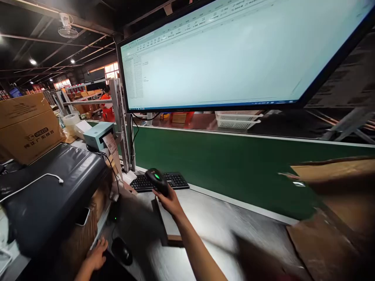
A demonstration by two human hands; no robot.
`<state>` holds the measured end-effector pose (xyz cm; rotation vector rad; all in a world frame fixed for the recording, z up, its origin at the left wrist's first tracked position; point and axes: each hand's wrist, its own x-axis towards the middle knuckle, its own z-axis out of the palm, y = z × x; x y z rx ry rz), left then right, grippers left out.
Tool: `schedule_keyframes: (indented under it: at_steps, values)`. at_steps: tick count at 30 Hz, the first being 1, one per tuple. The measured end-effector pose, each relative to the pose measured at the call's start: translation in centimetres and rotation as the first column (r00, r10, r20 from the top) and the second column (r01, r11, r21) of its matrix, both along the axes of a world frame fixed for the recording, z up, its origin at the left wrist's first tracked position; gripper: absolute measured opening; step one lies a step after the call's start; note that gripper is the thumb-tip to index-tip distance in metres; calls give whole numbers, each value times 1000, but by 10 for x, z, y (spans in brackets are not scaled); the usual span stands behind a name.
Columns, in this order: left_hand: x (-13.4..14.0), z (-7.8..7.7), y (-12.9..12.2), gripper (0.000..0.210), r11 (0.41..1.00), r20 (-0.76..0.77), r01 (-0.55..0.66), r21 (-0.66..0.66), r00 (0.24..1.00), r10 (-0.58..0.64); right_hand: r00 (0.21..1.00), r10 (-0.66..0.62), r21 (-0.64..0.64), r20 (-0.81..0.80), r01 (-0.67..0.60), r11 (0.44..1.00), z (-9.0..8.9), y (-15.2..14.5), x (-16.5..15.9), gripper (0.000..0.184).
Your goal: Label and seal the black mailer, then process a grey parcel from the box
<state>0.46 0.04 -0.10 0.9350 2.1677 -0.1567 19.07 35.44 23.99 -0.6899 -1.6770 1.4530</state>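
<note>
My right hand reaches forward over the grey worktop and grips a black barcode scanner with a green light on top. The scanner hangs just in front of a black keyboard. My left hand rests flat with fingers spread on a dark surface at the lower left, holding nothing. A black mouse lies just to its right. A large monitor showing a spreadsheet hangs above the keyboard.
A green conveyor belt runs behind the worktop. A blurred cardboard box sits at the right. At the left are a black padded bag, a phone, a label printer and a carton. A person in orange stands far back.
</note>
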Motion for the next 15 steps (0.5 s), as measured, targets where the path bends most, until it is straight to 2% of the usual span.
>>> schedule_keyframes:
  at_steps: [2,3,5,7,10,13,15]
  values:
    - [5,-3,-1,89,1000,-33,-25,18,999,25,985,163,69,-54,-159,985,41,-13,-39,64]
    - [8,-4,-1,89,999,-49,-35,20,998,36,972,228,104,-49,-222,969,56,-18,-54,65]
    - [16,-5,0,88,998,-78,-59,6,995,59,955,296,148,-27,-289,946,72,-24,-73,65]
    - [21,-4,1,87,997,-86,-75,-20,994,73,947,320,166,-14,-313,935,75,-25,-82,65]
    - [24,3,3,86,997,-94,-68,-41,993,64,945,326,156,-10,-321,934,69,-24,-82,62]
    - [24,17,5,86,996,-94,-68,-60,994,63,940,340,116,10,-339,934,65,-25,-72,67]
    - [28,32,8,87,995,-85,-96,-40,992,92,941,339,68,27,-340,938,59,-23,-59,72]
